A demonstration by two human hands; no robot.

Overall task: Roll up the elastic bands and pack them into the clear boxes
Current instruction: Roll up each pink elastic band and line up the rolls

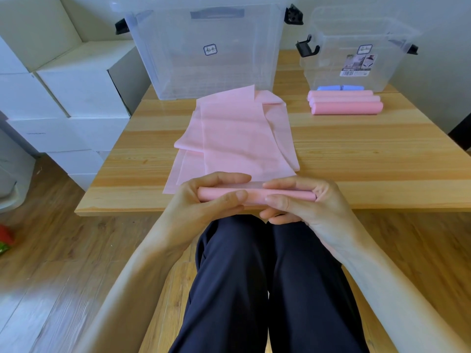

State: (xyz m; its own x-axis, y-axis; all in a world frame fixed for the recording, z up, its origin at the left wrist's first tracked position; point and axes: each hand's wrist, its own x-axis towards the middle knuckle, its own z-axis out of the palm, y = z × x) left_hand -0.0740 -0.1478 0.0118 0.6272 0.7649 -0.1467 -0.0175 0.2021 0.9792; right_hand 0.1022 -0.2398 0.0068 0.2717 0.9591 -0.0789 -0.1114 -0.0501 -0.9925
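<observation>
The left hand (204, 197) and right hand (303, 200) cover much of the pink roll (254, 194), so its middle and underside cannot be seen. The large clear box (204, 47) is cut off by the top edge, and the print on the small clear box's label (356, 64) is too small to read. A red and green object (5, 242) at the left edge is cropped and blurred beyond telling.

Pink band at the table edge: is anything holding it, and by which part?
Both hands grip the rolled end of the pink band: left hand near the roll's left end, right hand at its right end. The unrolled length lies on the table.
</observation>
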